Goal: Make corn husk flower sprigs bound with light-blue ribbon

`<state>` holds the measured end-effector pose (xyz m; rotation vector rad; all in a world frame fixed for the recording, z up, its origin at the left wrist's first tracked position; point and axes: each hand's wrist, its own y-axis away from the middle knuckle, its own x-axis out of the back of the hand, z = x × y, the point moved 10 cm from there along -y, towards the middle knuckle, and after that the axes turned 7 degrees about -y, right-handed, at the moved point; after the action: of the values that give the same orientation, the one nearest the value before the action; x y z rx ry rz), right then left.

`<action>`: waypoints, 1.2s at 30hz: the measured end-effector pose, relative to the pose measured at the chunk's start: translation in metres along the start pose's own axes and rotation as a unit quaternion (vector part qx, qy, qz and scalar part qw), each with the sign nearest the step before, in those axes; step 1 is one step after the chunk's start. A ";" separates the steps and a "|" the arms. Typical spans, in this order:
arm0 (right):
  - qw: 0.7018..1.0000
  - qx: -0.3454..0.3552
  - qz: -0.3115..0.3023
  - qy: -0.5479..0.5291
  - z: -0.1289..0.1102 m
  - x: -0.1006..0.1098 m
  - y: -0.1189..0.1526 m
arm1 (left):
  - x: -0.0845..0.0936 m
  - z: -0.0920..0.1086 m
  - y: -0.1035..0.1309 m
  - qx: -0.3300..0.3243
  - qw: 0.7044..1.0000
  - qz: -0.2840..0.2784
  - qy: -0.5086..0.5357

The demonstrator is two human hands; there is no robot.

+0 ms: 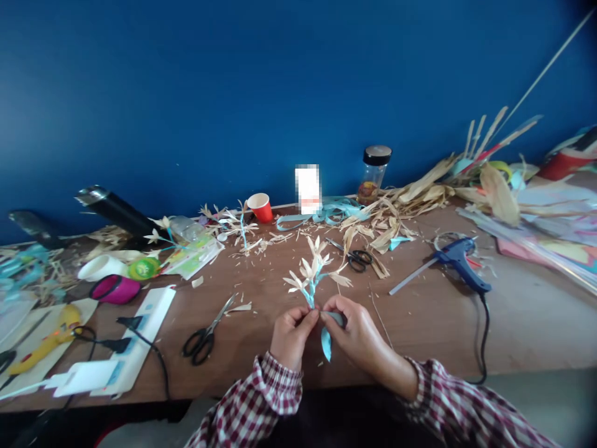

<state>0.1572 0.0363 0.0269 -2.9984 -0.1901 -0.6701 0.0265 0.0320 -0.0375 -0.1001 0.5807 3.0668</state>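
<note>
Pale husk flowers (308,270) stand in a small upright spray on stems wrapped in light blue. My left hand (290,336) pinches the foot of that flower spray between thumb and fingers. Close beside it, my right hand (357,326) is closed in a pinch on a light-blue strip (326,344), whose end hangs below the fingers. Something greyish shows within the right hand's grip, partly hidden by the fingers. The two sets of fingertips almost meet at the stem's base.
Black-handled scissors (200,342) lie left of my hands, and a second pair (359,260) lies behind them. A blue glue gun (459,258) rests at right with its cord over the edge. A power strip (135,342), red paper cup (261,208), lidded jar (374,171) and dried husks (420,190) surround the work.
</note>
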 end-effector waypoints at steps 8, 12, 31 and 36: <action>0.996 0.042 -0.024 0.077 -0.012 -0.001 -0.008 | 0.006 0.013 -0.013 -0.034 0.999 -0.016 -0.031; 0.993 0.071 -0.024 0.087 -0.019 0.004 -0.035 | 0.005 0.037 -0.038 -0.080 0.993 -0.055 -0.066; 0.998 0.069 -0.007 0.002 0.015 0.015 -0.089 | 0.006 0.044 -0.102 -0.079 0.996 -0.037 -0.037; 0.998 0.065 0.002 -0.012 0.018 0.012 -0.088 | 0.005 0.035 -0.101 -0.036 0.998 -0.044 0.025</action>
<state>0.1641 0.1264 0.0190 -2.8828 -0.2193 -0.5966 0.0223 0.1388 -0.0423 -0.1978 0.4536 3.0069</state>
